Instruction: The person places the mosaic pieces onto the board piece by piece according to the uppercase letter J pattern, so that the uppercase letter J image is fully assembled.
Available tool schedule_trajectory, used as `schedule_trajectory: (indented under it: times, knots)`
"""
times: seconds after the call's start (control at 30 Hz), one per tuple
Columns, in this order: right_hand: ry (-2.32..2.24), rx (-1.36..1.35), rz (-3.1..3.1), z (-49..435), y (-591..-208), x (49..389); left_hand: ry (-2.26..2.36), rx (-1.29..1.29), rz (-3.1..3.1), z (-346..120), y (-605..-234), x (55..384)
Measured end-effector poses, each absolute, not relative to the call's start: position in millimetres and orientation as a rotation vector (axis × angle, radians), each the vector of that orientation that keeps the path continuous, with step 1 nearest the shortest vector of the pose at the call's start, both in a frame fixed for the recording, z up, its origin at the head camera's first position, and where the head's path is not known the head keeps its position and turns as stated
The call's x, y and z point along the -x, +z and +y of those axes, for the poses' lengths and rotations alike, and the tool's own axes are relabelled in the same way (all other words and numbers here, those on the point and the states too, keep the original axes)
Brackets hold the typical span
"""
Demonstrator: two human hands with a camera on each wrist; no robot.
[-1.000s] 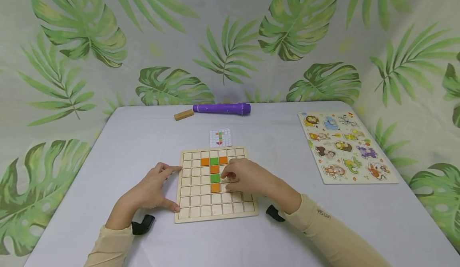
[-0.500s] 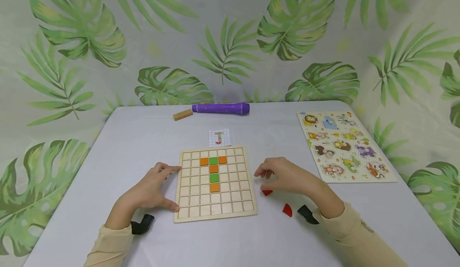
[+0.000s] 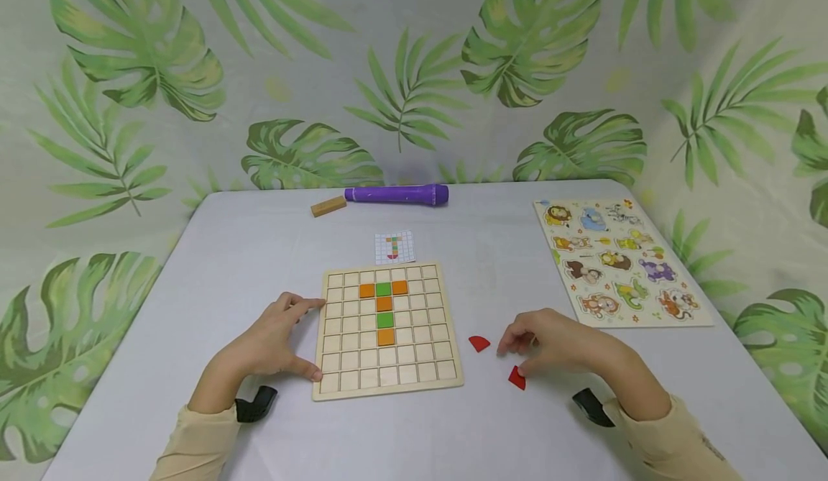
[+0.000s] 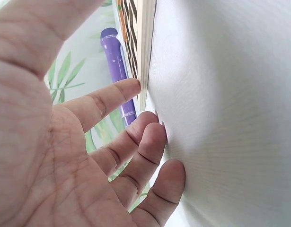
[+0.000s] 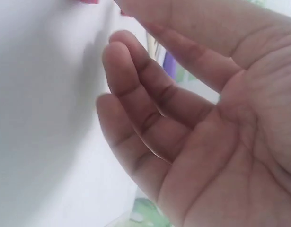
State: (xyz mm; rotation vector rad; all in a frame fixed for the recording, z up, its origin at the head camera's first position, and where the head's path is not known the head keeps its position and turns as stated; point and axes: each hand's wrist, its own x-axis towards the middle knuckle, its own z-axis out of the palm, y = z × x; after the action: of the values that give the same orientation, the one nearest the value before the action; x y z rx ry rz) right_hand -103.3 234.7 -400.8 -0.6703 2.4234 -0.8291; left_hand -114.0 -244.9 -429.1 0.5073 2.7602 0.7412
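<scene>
Left hand (image 3: 268, 341) open, steadying grid board (image 3: 387, 387) at 9 o'clock edge; right hand (image 3: 556, 341) loosely curled, fingertips on red piece (image 3: 516, 378), nothing gripped.

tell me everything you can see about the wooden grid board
The wooden grid board looks like pale plywood, a square tray of small cells lying flat on the table. Three orange tiles and two green ones form a T near its top. The left hand touches its left edge with thumb and fingertip; the right hand is off it.
</scene>
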Motion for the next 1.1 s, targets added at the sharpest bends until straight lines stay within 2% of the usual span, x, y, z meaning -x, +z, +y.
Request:
schedule_trajectory:
  times: [0.37,1.1]
  knots:
    - [-0.906,0.663,2.338,241,-407,93,0.75,-0.509,2.758,-245,-427,113]
    - [-0.858,0.747,2.433,234,-417,98,0.742,-0.505,2.752,-245,-427,113]
